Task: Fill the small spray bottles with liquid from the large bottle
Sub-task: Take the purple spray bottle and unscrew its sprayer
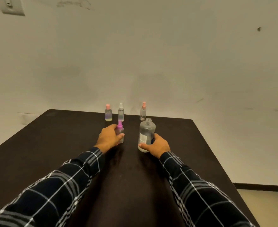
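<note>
Item, near centre of the dark table [135, 177]: small spray bottle with magenta pump top [120, 133], upright, clear body, held by our left hand [108, 138], whose fingers [121, 135] curl round its lower half from the left side. Item, just to its right with a strip of bare table between: large clear bottle [146, 136], upright, white label facing us, neck uncapped and open at the top; our right hand [156, 145] grips it low from the right, thumb across the front near the base, the other fingers wrapped behind. We cannot read its liquid level with confidence. Relation noted: both long axes stand vertical and parallel, the two bottles side by side, apart, not touching; the large bottle's mouth sits higher than the small one's pump top and to the right of it. Judgement: the pump top is on, so it has to come off before we can tilt the large bottle leftward over the small neck. Items, back row by the wall, well beyond both hands: a pink-capped bottle [108, 113], a white-topped spray bottle [121, 112], a pink-topped spray bottle [143, 112], all upright.
</note>
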